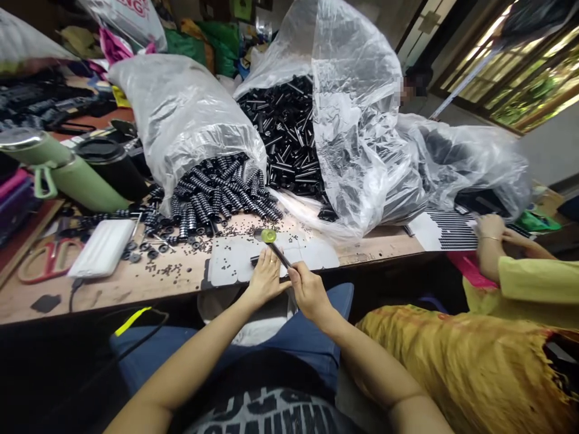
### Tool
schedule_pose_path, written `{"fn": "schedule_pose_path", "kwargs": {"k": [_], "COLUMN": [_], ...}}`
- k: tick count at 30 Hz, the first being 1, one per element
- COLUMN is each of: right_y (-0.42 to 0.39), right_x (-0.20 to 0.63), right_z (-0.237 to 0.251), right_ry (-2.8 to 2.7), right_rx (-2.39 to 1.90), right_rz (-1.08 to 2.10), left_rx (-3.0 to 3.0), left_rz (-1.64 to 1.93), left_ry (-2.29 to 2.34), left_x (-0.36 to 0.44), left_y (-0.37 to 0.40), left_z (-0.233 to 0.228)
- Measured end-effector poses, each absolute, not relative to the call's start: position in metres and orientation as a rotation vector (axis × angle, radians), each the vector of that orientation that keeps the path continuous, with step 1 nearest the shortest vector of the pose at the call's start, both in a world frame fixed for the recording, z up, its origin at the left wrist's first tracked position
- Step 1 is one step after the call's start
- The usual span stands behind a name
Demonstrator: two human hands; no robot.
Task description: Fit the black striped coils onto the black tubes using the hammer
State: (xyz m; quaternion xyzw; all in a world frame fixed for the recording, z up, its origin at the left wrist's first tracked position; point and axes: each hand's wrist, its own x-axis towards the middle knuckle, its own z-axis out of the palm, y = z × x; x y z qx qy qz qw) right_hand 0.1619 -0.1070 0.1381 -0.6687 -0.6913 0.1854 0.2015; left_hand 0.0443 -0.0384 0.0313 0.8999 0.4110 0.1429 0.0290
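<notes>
Behind the pad (312, 256), the left bag (181, 102) and the right bag (362, 120) wall off the back; ribbed parts (205, 196) spill from the left one toward the pad. The hammer (268, 235), in the right grip (310, 289), slants over the pad, its head beside the left grip's (266, 277) fingertips. The pad's right part is open from above, and a narrow bare strip of table (375, 250) runs on rightward to the sheet (423, 234), where rods (452, 232) and a co-worker's arm (491, 259) block passage. Left of the pad, a hand could pass over low bits (165, 267) as far as the power bank (103, 248); scissors (50, 258) lie beyond, the flask (93, 181) behind.
</notes>
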Motion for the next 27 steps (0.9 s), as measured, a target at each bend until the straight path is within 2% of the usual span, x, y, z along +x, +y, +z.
{"fn": "schedule_pose_path", "kwargs": {"k": [6,12,16,20,23,27], "right_y": [-0.11,-0.094,-0.077,-0.039,0.013,0.076], "right_x": [0.149,0.198,0.243,0.239,0.203,0.166], "right_z": [0.124,0.126,0.11,0.099,0.102,0.11], "right_ry": [-2.24,-1.963,-1.823,-1.923,-2.065,-2.071], "right_rx": [-2.17,-2.356,-2.518,-2.339,-2.142,-2.104], "right_rz": [0.539,0.249,0.095,-0.019,0.058,0.13], "left_rx": [2.779,2.688,2.687,2.762,2.754,2.607], "left_rz": [0.481,0.446,0.441,0.324,0.159,0.346], "left_ry": [1.267,1.32,1.277,1.019,1.042,0.973], "left_x": [0.043,0.036,0.022,0.016,0.018,0.015], "left_y": [-0.036,-0.018,-0.045,-0.093,-0.111,-0.109], "left_z": [0.027,0.054,0.061,0.044,0.034,0.041]}}
